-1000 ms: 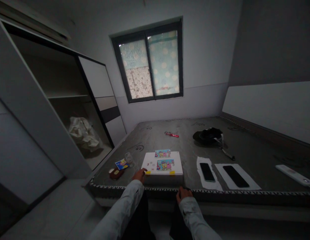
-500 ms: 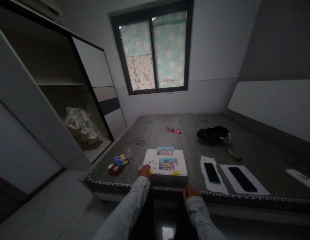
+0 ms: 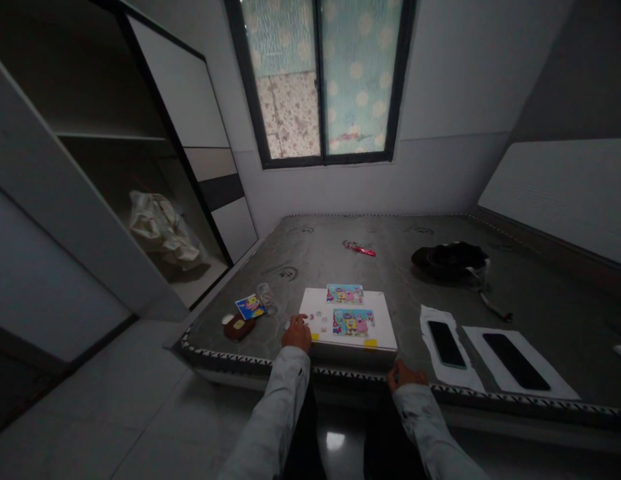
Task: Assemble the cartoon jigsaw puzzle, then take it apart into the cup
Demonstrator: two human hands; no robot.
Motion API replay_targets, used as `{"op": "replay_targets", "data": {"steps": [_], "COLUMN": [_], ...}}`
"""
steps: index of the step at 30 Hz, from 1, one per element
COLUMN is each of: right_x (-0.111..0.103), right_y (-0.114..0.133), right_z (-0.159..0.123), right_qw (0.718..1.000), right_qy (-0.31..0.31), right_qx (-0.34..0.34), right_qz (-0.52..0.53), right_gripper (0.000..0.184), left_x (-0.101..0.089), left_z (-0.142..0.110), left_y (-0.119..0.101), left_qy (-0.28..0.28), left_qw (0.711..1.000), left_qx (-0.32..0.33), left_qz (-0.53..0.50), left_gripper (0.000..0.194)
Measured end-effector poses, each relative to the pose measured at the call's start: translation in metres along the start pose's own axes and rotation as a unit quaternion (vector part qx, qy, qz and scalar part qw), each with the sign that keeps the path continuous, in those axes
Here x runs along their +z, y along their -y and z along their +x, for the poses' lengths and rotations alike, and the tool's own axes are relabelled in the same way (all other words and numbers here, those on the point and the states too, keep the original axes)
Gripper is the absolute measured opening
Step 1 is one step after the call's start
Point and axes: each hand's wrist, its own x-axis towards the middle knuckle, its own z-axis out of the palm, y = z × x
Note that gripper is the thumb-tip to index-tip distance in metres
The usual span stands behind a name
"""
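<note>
A: Where does the white cardboard box (image 3: pixel 381 313) sit?

B: On the patterned grey mattress (image 3: pixel 310 263), close to its near edge, between the person's two hands. One cartoon picture card (image 3: pixel 345 294) lies along the back of its lid, a second cartoon card (image 3: pixel 353 323) lies nearer the front, and small stickers (image 3: pixel 319 313) are to the left of that one. A yellow tab (image 3: pixel 371 343) marks the front edge toward the right, and its twin (image 3: pixel 315 337) marks the left.

A: And the left hand (image 3: pixel 296 333)?

B: At the box's near left corner, fingers bent, fingertips seemingly touching the left edge. Whether it grips the box or merely rests there cannot be told.

A: The right hand (image 3: pixel 405 375)?

B: Just beside the box's near right corner, by the mattress edge. Its fingers curl inward; whether it is clenched or grasping something is too small and dim to tell.

A: What lies left of the box?

B: A brown case (image 3: pixel 239 327), with a blue picture card (image 3: pixel 250 307) just behind it and a clear plastic item (image 3: pixel 266 297) beside the card.

A: Elsewhere?

B: Right of the box, two dark phones on white sheets, the nearer phone (image 3: pixel 446 343) and the farther phone (image 3: pixel 516 361). Beyond the box, a slim red object (image 3: pixel 360 249); beyond and to its right, a black cap (image 3: pixel 450 260).
</note>
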Motion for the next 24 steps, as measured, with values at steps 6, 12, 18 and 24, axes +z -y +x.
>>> {"op": "replay_targets", "data": {"steps": [6, 12, 18, 24], "right_x": [-0.002, 0.004, 0.004, 0.009], "right_y": [-0.011, -0.024, -0.029, -0.035], "right_z": [0.017, 0.026, 0.024, 0.027], "right_qw": [0.996, 0.991, 0.995, 0.993], "right_qy": [0.068, 0.101, 0.025, 0.03], "right_qx": [0.021, 0.062, 0.055, 0.072], "right_qz": [-0.051, -0.063, -0.082, -0.083], "right_gripper": [0.019, 0.017, 0.014, 0.016], "left_x": [-0.005, -0.015, -0.024, -0.015], "left_z": [0.015, 0.036, 0.05, 0.046], "left_y": [0.004, 0.021, 0.033, 0.023], "left_qy": [-0.024, -0.051, 0.083, 0.091], "left_qw": [0.998, 0.997, 0.995, 0.992], "left_qx": [-0.028, -0.039, 0.045, 0.064], "left_qz": [-0.045, -0.049, -0.04, -0.06], "left_gripper": [0.028, 0.03, 0.023, 0.035]}}
